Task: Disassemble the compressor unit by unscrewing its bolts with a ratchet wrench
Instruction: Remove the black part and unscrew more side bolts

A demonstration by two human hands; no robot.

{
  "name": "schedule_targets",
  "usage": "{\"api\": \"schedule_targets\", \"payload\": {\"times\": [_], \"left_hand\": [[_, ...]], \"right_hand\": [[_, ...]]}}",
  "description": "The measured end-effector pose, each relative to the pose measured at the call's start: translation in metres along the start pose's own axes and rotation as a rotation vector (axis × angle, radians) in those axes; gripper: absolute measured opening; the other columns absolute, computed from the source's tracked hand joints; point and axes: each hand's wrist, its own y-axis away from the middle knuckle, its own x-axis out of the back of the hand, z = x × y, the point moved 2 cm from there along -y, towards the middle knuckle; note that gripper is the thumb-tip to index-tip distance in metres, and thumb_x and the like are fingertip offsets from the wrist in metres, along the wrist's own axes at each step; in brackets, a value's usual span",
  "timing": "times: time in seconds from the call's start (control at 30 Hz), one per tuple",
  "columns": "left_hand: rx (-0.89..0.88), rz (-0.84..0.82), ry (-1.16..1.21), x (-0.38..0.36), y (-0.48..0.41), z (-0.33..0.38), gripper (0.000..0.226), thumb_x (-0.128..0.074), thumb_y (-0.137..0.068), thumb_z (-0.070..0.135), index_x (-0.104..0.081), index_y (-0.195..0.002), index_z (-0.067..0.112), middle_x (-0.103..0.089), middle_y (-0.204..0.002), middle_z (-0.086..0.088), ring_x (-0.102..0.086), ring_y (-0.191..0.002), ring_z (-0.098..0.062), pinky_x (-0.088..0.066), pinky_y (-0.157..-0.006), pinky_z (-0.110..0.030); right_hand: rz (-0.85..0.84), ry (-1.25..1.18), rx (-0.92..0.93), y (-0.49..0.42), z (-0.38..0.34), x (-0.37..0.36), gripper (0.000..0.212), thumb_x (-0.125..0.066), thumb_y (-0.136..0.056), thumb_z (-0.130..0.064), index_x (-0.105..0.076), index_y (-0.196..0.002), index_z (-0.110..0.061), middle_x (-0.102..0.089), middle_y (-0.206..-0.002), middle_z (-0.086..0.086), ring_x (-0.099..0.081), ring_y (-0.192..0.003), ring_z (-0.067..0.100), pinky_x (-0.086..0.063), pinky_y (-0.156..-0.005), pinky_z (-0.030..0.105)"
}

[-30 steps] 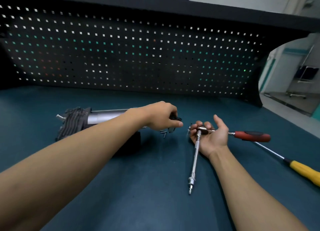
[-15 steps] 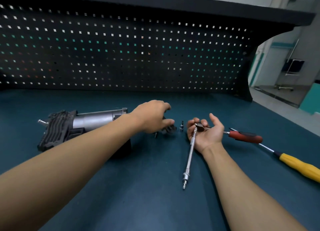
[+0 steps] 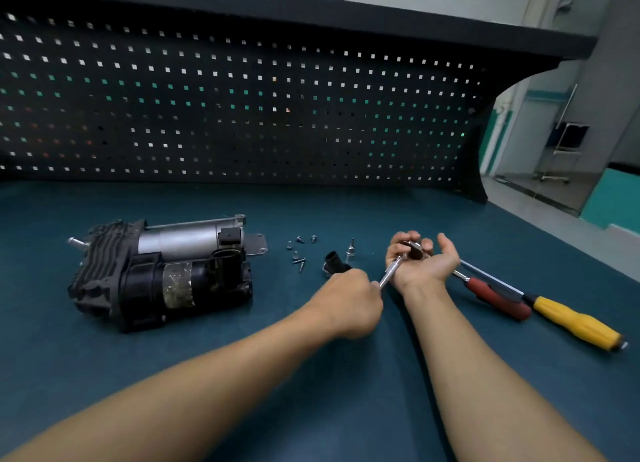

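Fingers (image 3: 394, 246) of the right hand (image 3: 427, 266) are curling around the ratchet wrench (image 3: 495, 297) head while the left hand (image 3: 349, 300) is clenching its extension bar (image 3: 391, 272).

Your compressor unit (image 3: 159, 274) sits on the bench (image 3: 173, 375) at centre left of the frame, the pegboard (image 3: 242, 108) behind it. Loose bolts (image 3: 298, 254) lie just right of it, then a short tube piece (image 3: 334, 262) and a socket (image 3: 350, 250). Further right, the ratchet wrench (image 3: 493, 297) has its head in your right hand (image 3: 424, 264), its extension bar (image 3: 390, 272) running down-left into your left hand (image 3: 349, 302). The screwdriver (image 3: 575, 323) lies at far right, beside the wrench handle.
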Motion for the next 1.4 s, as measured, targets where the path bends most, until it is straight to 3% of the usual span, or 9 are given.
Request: {"api": "schedule_targets", "payload": {"times": [0.07, 0.13, 0.23, 0.33, 0.57, 0.73, 0.93, 1.17, 1.4], "left_hand": [[0.060, -0.038, 0.174, -0.007, -0.005, 0.001, 0.039, -0.036, -0.102, 0.028, -0.060, -0.098, -0.002, -0.069, -0.095, -0.021, -0.066, -0.076, -0.037, -0.060, -0.073, -0.042], [0.115, -0.048, 0.305, -0.010, -0.008, 0.000, 0.036, -0.036, -0.102, 0.023, -0.059, -0.106, -0.004, -0.061, -0.080, -0.016, -0.054, -0.057, -0.027, -0.052, -0.053, -0.031], [0.134, -0.024, 0.410, -0.009, -0.006, -0.007, 0.029, -0.037, -0.102, 0.021, -0.061, -0.093, 0.008, -0.046, -0.070, -0.007, -0.036, -0.049, -0.017, -0.028, -0.043, -0.021], [0.142, 0.000, 0.461, -0.005, -0.004, -0.016, 0.031, -0.038, -0.104, 0.027, -0.058, -0.081, 0.019, -0.045, -0.067, -0.004, -0.034, -0.049, -0.017, -0.025, -0.044, -0.021], [0.202, -0.073, 0.613, 0.003, -0.003, -0.026, 0.028, -0.042, -0.105, 0.034, -0.063, -0.099, 0.016, -0.038, -0.054, 0.003, -0.030, -0.033, -0.007, -0.021, -0.037, -0.015], [0.246, -0.136, 0.637, 0.012, -0.005, -0.019, 0.028, -0.041, -0.106, 0.035, -0.062, -0.102, 0.016, -0.034, -0.040, 0.009, -0.025, -0.033, -0.008, -0.018, -0.036, -0.014], [0.301, -0.192, 0.680, 0.013, -0.006, -0.018, 0.028, -0.038, -0.106, 0.037, -0.060, -0.104, 0.019, -0.031, -0.046, 0.007, -0.021, -0.039, -0.008, -0.015, -0.037, -0.015], [0.450, -0.420, 0.948, -0.003, -0.005, -0.017, 0.038, -0.033, -0.107, 0.040, -0.048, -0.082, 0.016, -0.034, -0.050, 0.007, -0.022, -0.036, -0.003, -0.012, -0.031, -0.012], [0.442, -0.415, 0.910, -0.002, -0.002, -0.018, 0.040, -0.034, -0.104, 0.050, -0.040, -0.077, 0.021, -0.025, -0.052, 0.008, -0.017, -0.037, -0.005, -0.010, -0.031, -0.014]], "right_hand": [[0.015, -0.016, 0.004, 0.000, -0.001, -0.001, 0.043, -0.050, -0.089, -0.039, -0.038, -0.054, -0.019, -0.050, -0.065, -0.002, -0.053, -0.056, 0.016, -0.030, -0.043, 0.016], [0.035, -0.013, 0.011, -0.001, -0.001, 0.000, 0.042, -0.050, -0.089, -0.038, -0.037, -0.054, -0.019, -0.049, -0.065, -0.002, -0.052, -0.057, 0.016, -0.030, -0.044, 0.016], [0.059, -0.007, 0.010, -0.002, 0.003, 0.000, 0.042, -0.049, -0.090, -0.036, -0.037, -0.053, -0.019, -0.048, -0.064, -0.002, -0.050, -0.057, 0.015, -0.029, -0.046, 0.017], [0.059, -0.005, 0.007, -0.003, 0.008, -0.001, 0.043, -0.048, -0.090, -0.035, -0.036, -0.052, -0.019, -0.048, -0.063, -0.002, -0.048, -0.057, 0.015, -0.029, -0.046, 0.017], [0.072, -0.007, 0.023, -0.001, 0.012, -0.002, 0.044, -0.046, -0.090, -0.030, -0.036, -0.049, -0.018, -0.048, -0.062, -0.001, -0.046, -0.053, 0.016, -0.029, -0.045, 0.019], [0.080, -0.027, 0.040, -0.003, 0.010, -0.003, 0.044, -0.045, -0.091, -0.029, -0.035, -0.049, -0.019, -0.047, -0.062, -0.001, -0.045, -0.050, 0.016, -0.028, -0.045, 0.020], [0.043, -0.041, 0.020, -0.007, 0.009, -0.002, 0.042, -0.046, -0.091, -0.032, -0.035, -0.053, -0.018, -0.047, -0.063, 0.001, -0.047, -0.050, 0.017, -0.029, -0.046, 0.020], [0.013, -0.008, -0.037, -0.010, 0.008, 0.000, 0.045, -0.047, -0.092, -0.039, -0.036, -0.054, -0.017, -0.047, -0.065, 0.001, -0.048, -0.055, 0.017, -0.030, -0.043, 0.018], [0.013, -0.019, -0.054, -0.010, 0.009, 0.000, 0.043, -0.047, -0.091, -0.038, -0.036, -0.055, -0.018, -0.044, -0.064, 0.000, -0.045, -0.052, 0.016, -0.028, -0.040, 0.018]]}}
